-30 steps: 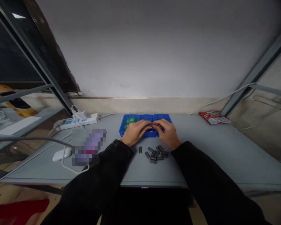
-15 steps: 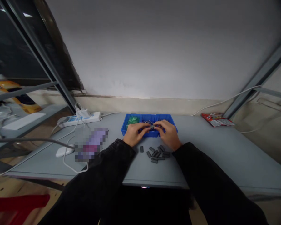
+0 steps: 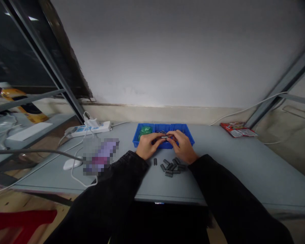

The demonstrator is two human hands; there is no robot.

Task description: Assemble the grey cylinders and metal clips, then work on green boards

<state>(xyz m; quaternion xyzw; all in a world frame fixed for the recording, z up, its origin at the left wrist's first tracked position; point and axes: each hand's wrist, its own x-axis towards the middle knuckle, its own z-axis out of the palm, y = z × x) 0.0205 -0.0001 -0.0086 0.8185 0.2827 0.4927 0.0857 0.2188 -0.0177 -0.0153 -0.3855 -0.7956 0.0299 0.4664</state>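
Note:
Between the fingertips of my left hand (image 3: 147,144) and my right hand (image 3: 182,145) is a small dark grey cylinder (image 3: 164,137), lying sideways. Both hands are closed in a pinch on it, one at each end. They are over the front part of a blue three-compartment tray (image 3: 138,144). Green pieces (image 3: 145,130) fill its left compartment, and small metal pins or screws (image 3: 163,131) show in the middle one. My right hand partly hides the right compartment. Below my hands, several dark grey cylinders (image 3: 170,166) lie in a loose pile, with a single grey cylinder (image 3: 155,161) apart to the left.
On the left of the grey table (image 3: 234,169) are a power strip (image 3: 99,127), a blurred-out phone-like object (image 3: 103,156), a white mouse-shaped object (image 3: 72,164) and cables. A red packet (image 3: 237,129) lies at the back right. A bottle (image 3: 22,101) leans far left.
My view has shifted slightly, so everything sits a little further right. Both hands still pinch the small cylinder, which now shows more plainly between the fingertips.

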